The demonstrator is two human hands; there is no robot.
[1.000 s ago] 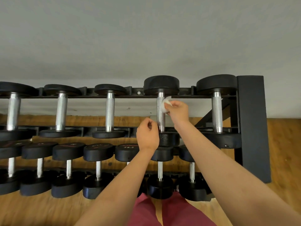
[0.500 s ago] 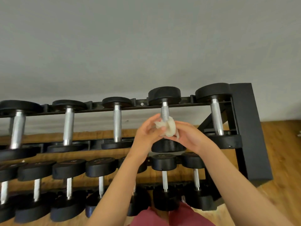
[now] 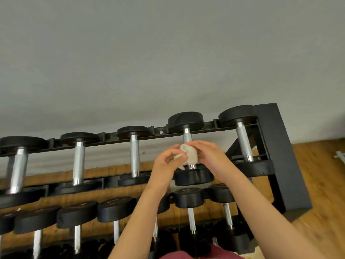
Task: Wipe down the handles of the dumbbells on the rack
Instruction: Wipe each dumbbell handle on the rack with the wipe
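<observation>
A grey wall [image 3: 168, 53] is seen behind the rack [image 3: 276, 146]. A wipe [image 3: 191, 157] is pinched by the left hand [image 3: 168, 165] and right hand [image 3: 212, 157]. It could be dropped if either pinch is loosened.

gaps between upper handles [image 3: 134, 156]: open | right: rack post [image 3: 276, 156] blocks | lower row [image 3: 115, 208]: seemingly crowded

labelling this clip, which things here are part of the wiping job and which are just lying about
Job: wipe, pinched by left hand and right hand; handle behind it; other dumbbells; rack.
Lying about: floor; wall; white thing at the right edge.
</observation>
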